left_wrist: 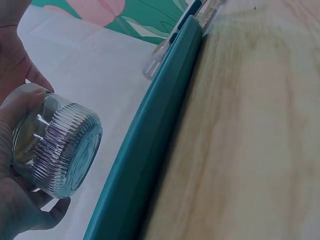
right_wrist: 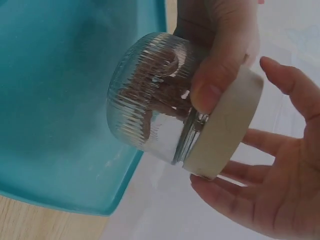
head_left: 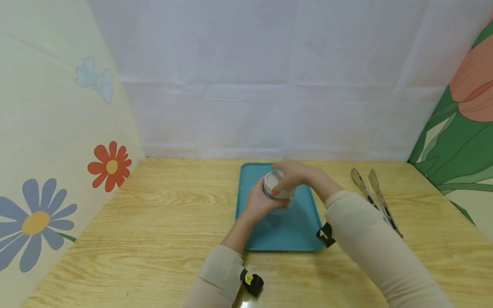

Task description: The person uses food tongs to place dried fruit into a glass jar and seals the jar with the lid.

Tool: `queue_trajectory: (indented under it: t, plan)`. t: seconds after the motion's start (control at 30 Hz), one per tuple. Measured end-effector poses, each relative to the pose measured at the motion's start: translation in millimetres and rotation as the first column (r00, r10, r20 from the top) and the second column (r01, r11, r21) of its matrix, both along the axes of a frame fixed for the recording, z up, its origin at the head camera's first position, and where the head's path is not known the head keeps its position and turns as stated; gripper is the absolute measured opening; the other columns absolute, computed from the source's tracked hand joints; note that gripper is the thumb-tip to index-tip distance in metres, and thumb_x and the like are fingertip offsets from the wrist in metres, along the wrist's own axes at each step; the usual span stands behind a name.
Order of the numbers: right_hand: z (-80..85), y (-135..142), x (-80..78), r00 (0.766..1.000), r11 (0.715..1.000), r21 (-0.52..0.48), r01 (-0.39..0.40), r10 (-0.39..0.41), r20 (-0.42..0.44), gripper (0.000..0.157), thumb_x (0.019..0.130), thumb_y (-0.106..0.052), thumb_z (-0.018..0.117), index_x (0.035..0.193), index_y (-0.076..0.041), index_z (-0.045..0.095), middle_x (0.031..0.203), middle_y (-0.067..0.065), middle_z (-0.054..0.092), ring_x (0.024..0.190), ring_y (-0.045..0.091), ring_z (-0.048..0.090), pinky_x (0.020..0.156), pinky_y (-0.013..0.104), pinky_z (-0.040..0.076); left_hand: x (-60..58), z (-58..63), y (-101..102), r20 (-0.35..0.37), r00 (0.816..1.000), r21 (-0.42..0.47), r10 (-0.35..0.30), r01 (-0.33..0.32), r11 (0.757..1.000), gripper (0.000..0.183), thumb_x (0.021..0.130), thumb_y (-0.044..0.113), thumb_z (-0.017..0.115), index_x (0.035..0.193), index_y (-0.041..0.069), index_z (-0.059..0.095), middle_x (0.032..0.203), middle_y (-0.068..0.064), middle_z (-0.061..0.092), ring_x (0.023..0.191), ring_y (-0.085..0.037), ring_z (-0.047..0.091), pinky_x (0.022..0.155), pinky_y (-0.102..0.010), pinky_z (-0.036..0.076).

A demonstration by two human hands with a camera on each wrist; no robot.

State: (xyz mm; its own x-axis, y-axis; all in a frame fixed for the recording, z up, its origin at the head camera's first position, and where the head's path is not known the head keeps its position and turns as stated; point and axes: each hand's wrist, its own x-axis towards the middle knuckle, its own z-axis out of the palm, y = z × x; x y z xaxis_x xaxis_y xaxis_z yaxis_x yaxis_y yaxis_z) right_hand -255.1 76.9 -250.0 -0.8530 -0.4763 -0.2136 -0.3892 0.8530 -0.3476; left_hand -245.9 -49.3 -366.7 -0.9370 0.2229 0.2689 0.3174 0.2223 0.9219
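A clear glass jar [right_wrist: 150, 95] with ribbed sides holds brown, knobbly pieces. My left hand [head_left: 256, 203] grips it near the neck, its thumb lying along the glass just below the lid. The pale, wide lid [right_wrist: 227, 127] sits on the jar's mouth, with a strip of threaded neck showing beneath it. Around that lid curve the fingers of my right hand [head_left: 296, 173]; one raised fingertip stands apart from it in the right wrist view. The jar tilts in the air above a teal tray [head_left: 285, 239], its base [left_wrist: 85, 155] visible in the left wrist view.
Metal tongs [head_left: 386, 211] with dark grips lie on the wooden table [head_left: 173, 222], right of the tray and beyond my right forearm. A white cloth [head_left: 231, 119] hangs behind the table. Flower-patterned panels stand at both sides.
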Motion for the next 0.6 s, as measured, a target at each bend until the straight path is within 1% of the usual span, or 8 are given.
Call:
queue_trajectory:
  t: [0.03, 0.13, 0.27, 0.37, 0.53, 0.6]
  plan:
    - [0.7, 0.2, -0.1, 1.000, 1.000, -0.006, -0.005, 0.005, 0.015, 0.071, 0.074, -0.028, 0.066, 0.131, -0.002, 0.033, 0.125, 0.018, 0.038, 0.099, 0.028, 0.044, 0.074, 0.040, 0.041, 0.3, 0.7, -0.1, 0.004, 1.000, 0.003, -0.004, 0.004, 1.000, 0.075, 0.065, 0.026, 0.076, 0.127, 0.011, 0.037, 0.114, -0.005, 0.048, 0.099, -0.021, 0.047, 0.078, -0.038, 0.041]
    - [1.2, -0.6, 0.0, 1.000, 1.000, -0.006, -0.005, 0.006, 0.023, 0.067, 0.073, -0.026, 0.067, 0.129, -0.004, 0.037, 0.120, 0.016, 0.042, 0.093, 0.026, 0.046, 0.070, 0.038, 0.042, 10.1, 13.1, -0.7, 0.002, 1.000, 0.007, -0.013, 0.013, 1.000, 0.073, 0.067, 0.020, 0.074, 0.127, 0.006, 0.036, 0.114, -0.009, 0.048, 0.099, -0.023, 0.046, 0.078, -0.038, 0.041]
    - [-1.7, -1.9, 0.2, 1.000, 1.000, -0.020, 0.021, -0.021, -0.001, 0.064, 0.073, -0.027, 0.067, 0.127, -0.003, 0.041, 0.113, 0.015, 0.046, 0.086, 0.024, 0.048, 0.065, 0.035, 0.043, 10.2, 12.6, -0.5, -0.004, 1.000, -0.004, -0.009, 0.009, 1.000, 0.074, 0.067, 0.022, 0.074, 0.128, 0.006, 0.035, 0.114, -0.008, 0.047, 0.098, -0.022, 0.047, 0.077, -0.036, 0.041]
    - [-3.6, -2.2, 0.1, 0.999, 0.999, -0.037, 0.032, -0.032, -0.016, 0.064, 0.073, -0.029, 0.067, 0.125, -0.001, 0.042, 0.109, 0.014, 0.049, 0.083, 0.023, 0.049, 0.063, 0.034, 0.044, 1.0, 1.2, 0.1, -0.003, 1.000, -0.006, -0.006, 0.006, 1.000, 0.077, 0.065, 0.027, 0.076, 0.128, 0.010, 0.034, 0.114, -0.005, 0.047, 0.098, -0.020, 0.047, 0.077, -0.035, 0.041]
    - [-6.5, -2.3, -1.6, 0.998, 0.998, -0.049, 0.042, -0.045, -0.052, 0.065, 0.072, -0.033, 0.067, 0.123, 0.001, 0.044, 0.104, 0.013, 0.052, 0.077, 0.021, 0.051, 0.060, 0.032, 0.044, 1.5, 2.7, -0.1, 0.004, 1.000, 0.015, -0.014, 0.014, 1.000, 0.078, 0.065, 0.025, 0.076, 0.128, 0.011, 0.034, 0.115, -0.004, 0.047, 0.098, -0.019, 0.048, 0.078, -0.034, 0.041]
    - [-7.9, -3.2, -2.2, 0.995, 0.997, -0.038, 0.062, -0.064, -0.073, 0.065, 0.071, -0.035, 0.066, 0.122, 0.001, 0.045, 0.100, 0.013, 0.053, 0.073, 0.020, 0.052, 0.057, 0.032, 0.044, 1.5, 3.5, -0.3, 0.014, 1.000, 0.023, -0.020, 0.019, 1.000, 0.078, 0.065, 0.024, 0.076, 0.129, 0.011, 0.033, 0.115, -0.004, 0.047, 0.098, -0.019, 0.048, 0.078, -0.034, 0.041]
